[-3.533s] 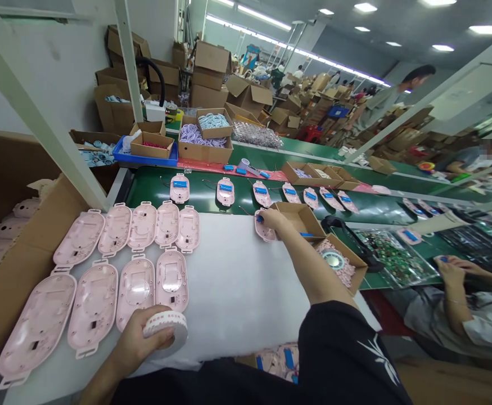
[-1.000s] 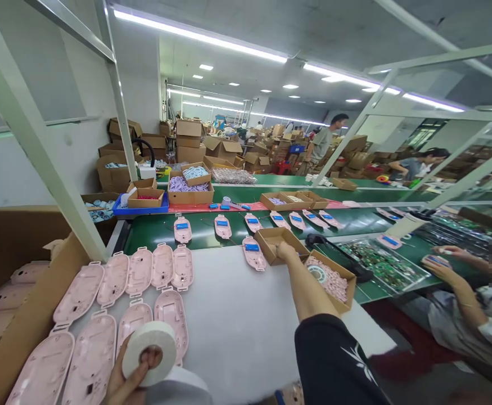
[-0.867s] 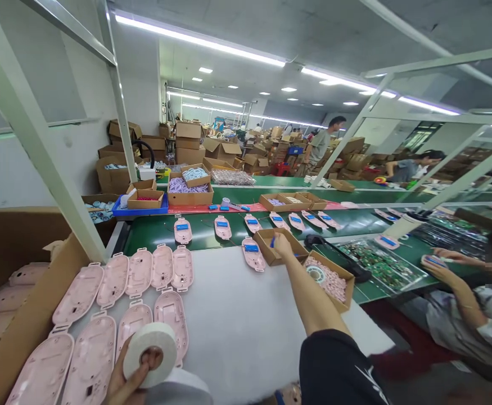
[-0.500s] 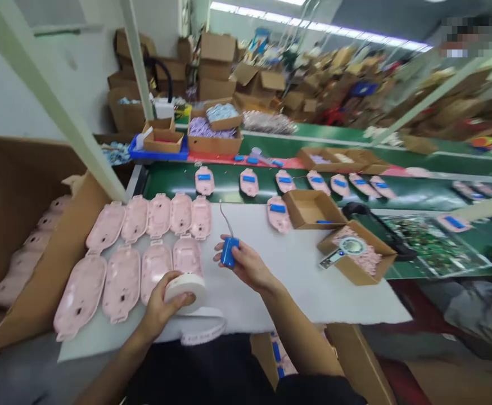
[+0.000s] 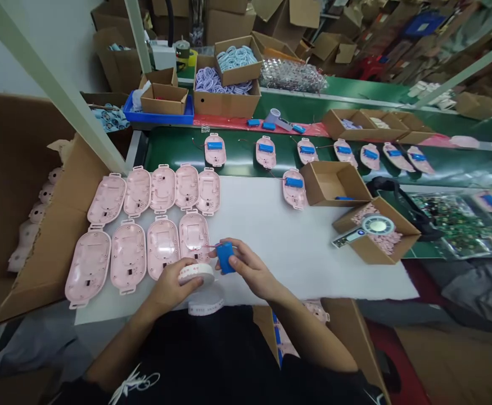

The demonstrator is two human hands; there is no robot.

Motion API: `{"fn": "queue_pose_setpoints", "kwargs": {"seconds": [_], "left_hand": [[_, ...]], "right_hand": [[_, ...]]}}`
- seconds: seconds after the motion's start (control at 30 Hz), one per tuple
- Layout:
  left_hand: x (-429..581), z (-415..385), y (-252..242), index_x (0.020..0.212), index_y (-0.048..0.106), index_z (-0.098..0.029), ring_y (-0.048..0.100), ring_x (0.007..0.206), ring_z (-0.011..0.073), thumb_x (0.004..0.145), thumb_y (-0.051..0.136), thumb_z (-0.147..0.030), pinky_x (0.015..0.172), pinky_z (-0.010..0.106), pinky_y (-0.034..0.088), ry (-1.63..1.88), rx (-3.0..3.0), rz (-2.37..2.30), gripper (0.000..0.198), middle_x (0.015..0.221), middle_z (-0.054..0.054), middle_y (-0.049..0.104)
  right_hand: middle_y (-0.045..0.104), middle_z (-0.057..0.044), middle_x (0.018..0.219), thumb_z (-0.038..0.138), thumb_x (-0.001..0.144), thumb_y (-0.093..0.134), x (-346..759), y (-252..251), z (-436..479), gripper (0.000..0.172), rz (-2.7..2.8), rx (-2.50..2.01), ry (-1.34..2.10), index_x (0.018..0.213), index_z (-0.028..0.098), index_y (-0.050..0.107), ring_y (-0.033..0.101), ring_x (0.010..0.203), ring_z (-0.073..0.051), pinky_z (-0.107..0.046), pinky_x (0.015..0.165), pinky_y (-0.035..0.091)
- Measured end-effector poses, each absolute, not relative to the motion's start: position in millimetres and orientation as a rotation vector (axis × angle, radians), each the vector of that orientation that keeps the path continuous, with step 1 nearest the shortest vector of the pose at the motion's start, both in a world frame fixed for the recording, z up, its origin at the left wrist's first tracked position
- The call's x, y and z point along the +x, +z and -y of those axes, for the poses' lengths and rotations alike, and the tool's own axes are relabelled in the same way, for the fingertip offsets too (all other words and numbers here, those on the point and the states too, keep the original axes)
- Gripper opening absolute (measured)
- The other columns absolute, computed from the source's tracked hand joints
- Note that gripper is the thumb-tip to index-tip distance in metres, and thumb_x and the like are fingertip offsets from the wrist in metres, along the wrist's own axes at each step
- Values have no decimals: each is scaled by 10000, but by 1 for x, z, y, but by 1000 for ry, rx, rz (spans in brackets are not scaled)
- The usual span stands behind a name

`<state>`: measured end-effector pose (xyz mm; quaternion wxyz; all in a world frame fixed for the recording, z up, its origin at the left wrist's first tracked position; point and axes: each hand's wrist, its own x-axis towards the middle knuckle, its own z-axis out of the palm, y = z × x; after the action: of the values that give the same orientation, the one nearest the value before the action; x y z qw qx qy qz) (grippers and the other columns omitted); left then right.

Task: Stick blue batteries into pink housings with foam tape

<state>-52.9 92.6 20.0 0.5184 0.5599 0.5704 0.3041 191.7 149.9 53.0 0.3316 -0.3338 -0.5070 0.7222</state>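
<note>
My left hand (image 5: pixel 174 287) grips a roll of white tape (image 5: pixel 197 272) near the table's front edge. A loose strip of the tape (image 5: pixel 206 307) with printed marks curls below the roll. Between the thumb and fingers of my right hand (image 5: pixel 254 270) is a blue battery pack (image 5: pixel 225 258), its thin wires pointing left. The roll and the battery are close together. Pink plastic housings (image 5: pixel 128 256) lie in two rows to the left, open side up. One more pink housing (image 5: pixel 295 189), with a blue battery in it, lies at the back of the white table surface (image 5: pixel 262 230).
A cardboard box (image 5: pixel 334 183) and a box of small pink parts (image 5: pixel 376 230), with a small fan-like device on top, stand at the right. Behind runs a green conveyor (image 5: pixel 239 154) carrying housings with batteries. A large carton (image 5: pixel 72 197) and a slanted post (image 5: pixel 72 112) bound the left.
My view has tilted down. The battery's wires, upright before, now point left, and the tape roll has turned to show its printed edge. Both hands keep their hold.
</note>
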Motion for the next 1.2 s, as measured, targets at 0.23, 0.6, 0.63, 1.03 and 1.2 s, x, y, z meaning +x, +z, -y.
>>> {"fn": "queue_pose_setpoints", "kwargs": {"seconds": [0.23, 0.6, 0.63, 1.03, 1.2], "left_hand": [[-56, -96, 21, 1125, 716, -195, 708, 890, 246, 860, 734, -442, 795, 339, 538, 713, 1405, -1416, 363, 1016, 63, 772], [-52, -94, 31, 1027, 751, -205, 728, 831, 230, 860, 743, -350, 797, 319, 540, 784, 1524, -1336, 221, 935, 33, 792], [-52, -94, 31, 1022, 751, -205, 726, 815, 228, 861, 741, -344, 785, 318, 539, 788, 1525, -1336, 213, 922, 33, 792], [-58, -96, 32, 1102, 749, -208, 739, 945, 255, 883, 714, -326, 870, 338, 530, 687, 1526, -1313, 251, 1033, 49, 799], [-63, -100, 42, 1030, 713, -184, 678, 715, 205, 879, 711, -392, 674, 297, 502, 760, 1358, -1320, 257, 815, 18, 746]], "right_hand": [[658, -43, 1111, 462, 780, 922, 188, 44, -144, 551, 1399, -1079, 1681, 1167, 270, 580, 635, 814, -175, -294, 666, 539], [753, -107, 1280, 381, 967, 763, 183, 40, -146, 425, 2073, -815, 1138, 1378, 295, 693, 727, 1146, -307, -507, 1005, 611], [756, -108, 1278, 379, 964, 765, 182, 37, -145, 426, 2074, -809, 1152, 1375, 291, 698, 732, 1139, -309, -507, 1001, 614], [760, -106, 1244, 423, 956, 764, 180, 24, -135, 356, 1852, -923, 1608, 1264, 247, 739, 722, 1149, -317, -500, 1030, 579], [776, -120, 1187, 573, 767, 911, 155, -13, -112, 660, 1004, -995, 1786, 1305, 254, 701, 743, 1106, -346, -559, 1045, 578]]}}
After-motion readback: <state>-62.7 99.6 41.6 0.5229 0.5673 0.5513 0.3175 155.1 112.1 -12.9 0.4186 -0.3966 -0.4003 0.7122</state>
